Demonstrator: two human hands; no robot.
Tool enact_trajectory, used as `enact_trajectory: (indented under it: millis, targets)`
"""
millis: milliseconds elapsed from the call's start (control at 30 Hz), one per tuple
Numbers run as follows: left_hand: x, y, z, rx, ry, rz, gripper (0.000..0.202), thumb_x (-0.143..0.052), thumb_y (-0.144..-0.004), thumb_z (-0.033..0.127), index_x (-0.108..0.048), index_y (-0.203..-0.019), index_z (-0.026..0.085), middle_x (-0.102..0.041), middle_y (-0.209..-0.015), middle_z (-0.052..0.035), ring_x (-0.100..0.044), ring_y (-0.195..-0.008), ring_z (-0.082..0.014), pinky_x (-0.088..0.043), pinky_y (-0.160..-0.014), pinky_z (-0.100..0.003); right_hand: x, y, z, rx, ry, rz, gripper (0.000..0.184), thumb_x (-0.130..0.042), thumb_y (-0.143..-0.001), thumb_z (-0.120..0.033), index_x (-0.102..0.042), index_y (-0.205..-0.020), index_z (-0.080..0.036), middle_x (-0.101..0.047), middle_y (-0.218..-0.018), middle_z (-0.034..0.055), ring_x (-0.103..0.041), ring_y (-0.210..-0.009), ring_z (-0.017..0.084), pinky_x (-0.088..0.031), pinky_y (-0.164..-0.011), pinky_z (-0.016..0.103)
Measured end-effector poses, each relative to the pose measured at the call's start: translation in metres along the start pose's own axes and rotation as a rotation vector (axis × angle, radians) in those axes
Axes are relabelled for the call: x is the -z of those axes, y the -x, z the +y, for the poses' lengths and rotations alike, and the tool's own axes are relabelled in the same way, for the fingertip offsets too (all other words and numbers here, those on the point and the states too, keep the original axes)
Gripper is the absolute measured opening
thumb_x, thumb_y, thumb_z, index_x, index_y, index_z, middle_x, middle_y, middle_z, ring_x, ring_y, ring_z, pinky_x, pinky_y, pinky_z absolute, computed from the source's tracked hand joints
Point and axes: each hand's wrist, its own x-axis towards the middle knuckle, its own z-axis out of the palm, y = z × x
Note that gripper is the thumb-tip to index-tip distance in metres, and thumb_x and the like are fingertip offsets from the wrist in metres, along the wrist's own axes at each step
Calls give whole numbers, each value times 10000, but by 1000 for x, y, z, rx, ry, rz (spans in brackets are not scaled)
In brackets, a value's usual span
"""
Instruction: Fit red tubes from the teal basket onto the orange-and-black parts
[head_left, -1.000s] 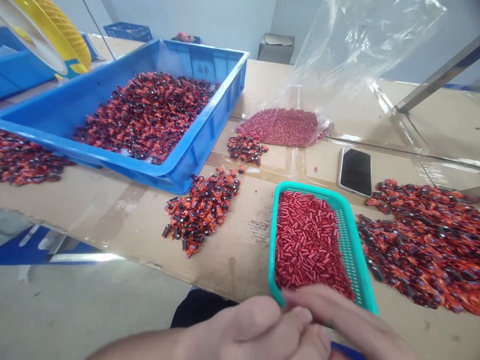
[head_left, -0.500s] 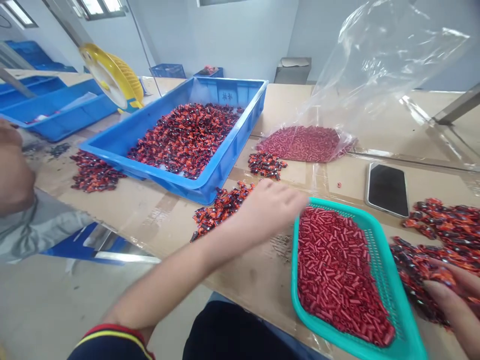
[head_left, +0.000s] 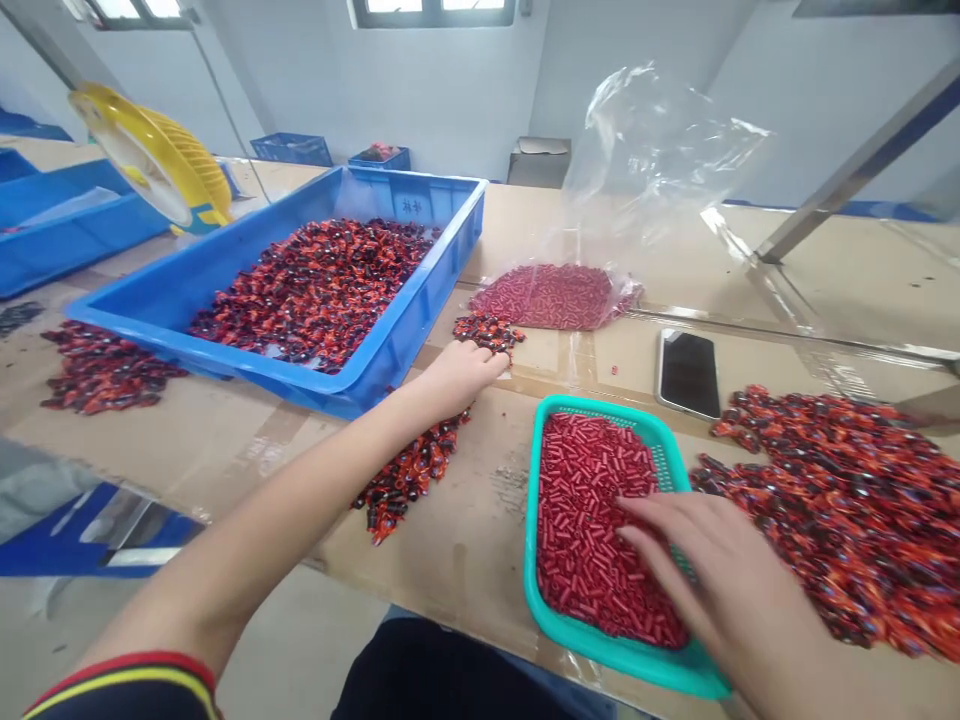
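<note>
**Both hands working the bench, right in the red tubes, left at a small heap**

Near me, my right hand (head_left: 720,570) sits over the teal plastic basket (head_left: 529,520), fingers (head_left: 637,510) spread wide and resting on the short red tubes (head_left: 585,530) that fill it; nothing pinched. My left arm reaches across the cardboard-covered bench (head_left: 465,570), a dark cuff with red and yellow stripes (head_left: 120,690) at the bottom of view. My left hand (head_left: 465,380) is at the small heap of orange-and-black wrapped pieces (head_left: 487,332), fingers loosely curved against its edge; cannot tell if they hold any. A longer pile of the same pieces (head_left: 409,480) lies under the left wrist, and a big spread (head_left: 832,510) sits right of the basket. A phone (head_left: 688,373) lies face up beyond the basket. Farther on, a clear plastic bag (head_left: 645,170) holds more red tubes (head_left: 555,297). The blue plastic crate (head_left: 427,290) is heaped with wrapped pieces (head_left: 315,290), and another pile (head_left: 105,370) lies left of it. A yellow fan (head_left: 154,155) stands at the far left.
</note>
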Motion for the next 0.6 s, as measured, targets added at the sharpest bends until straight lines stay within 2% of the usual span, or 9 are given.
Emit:
enact_trajectory:
  millis: [67,133,200,267,333,400,467,533,600]
  targets:
    - [10,9,10,2,132,107,106,-674,-978,191,-677,-1065,129,-715,-1070,-78,-698,-1020,-238,-587,-929,-448,-13,-11,-15,24,45,-46,304,-393,-1116,-320,-667,-1119,-188,-739,-1000,88,-654,-927,267,-504,-805,414]
    - [19,25,26,3,290,218,45,-661,-947,114,-657,-987,133,-709,-978,-65,-696,-943,-213,-588,-872,-382,-23,-14,-18,-9,82,-86,334,-378,-1113,-267,-689,-1029,-178,-735,-946,82,-649,-878,266,-474,-743,402]
    - [24,46,46,3,455,299,27,-672,-954,161,-650,-969,161,-707,-906,-32,-693,-835,-173,-588,-753,-299,-28,-14,-16,-37,95,-115,366,-375,-1105,-226,-693,-931,-183,-716,-884,74,-638,-828,259,-443,-700,389]
    - [24,68,65,4,589,349,58,-627,-990,193,-661,-946,179,-723,-868,-18,-708,-804,-150,-592,-705,-249,-29,-14,-14,-55,86,-133,374,-386,-1097,-211,-688,-877,-188,-698,-850,70,-629,-807,253,-432,-699,385]
    - [18,88,83,45,820,375,86,-643,-986,206,-691,-916,189,-745,-840,-8,-721,-777,-128,-598,-687,-209,-25,-15,-14,-63,53,-134,343,-418,-1088,-220,-691,-881,-194,-693,-845,67,-628,-812,254,-435,-706,386]
    - [9,103,99,151,1211,359,32,-753,-907,185,-734,-884,196,-767,-837,0,-726,-758,-110,-603,-686,-177,-18,-17,-15,-74,-4,-114,289,-449,-1079,-231,-696,-933,-197,-703,-878,68,-638,-833,250,-464,-726,384]
    - [1,114,114,281,1585,302,142,-853,-793,115,-754,-848,202,-787,-875,4,-737,-766,-100,-605,-682,-152,-8,-18,-21,-88,-79,-82,220,-478,-1072,-239,-684,-1006,-201,-714,-936,67,-658,-874,229,-518,-770,370]
    - [-6,123,129,366,1762,265,221,-880,-738,46,-730,-802,195,-794,-912,8,-754,-791,-104,-612,-670,-142,6,-20,-30,-135,-254,-36,133,-534,-1057,-241,-665,-1042,-227,-714,-955,41,-677,-884,184,-564,-789,306]
    - [-12,130,142,389,1797,314,286,-880,-721,-5,-672,-761,188,-781,-900,27,-769,-814,-113,-625,-677,-146,21,-23,-44,-213,-502,-6,55,-610,-1026,-237,-657,-1028,-265,-712,-944,7,-695,-881,146,-586,-754,225]
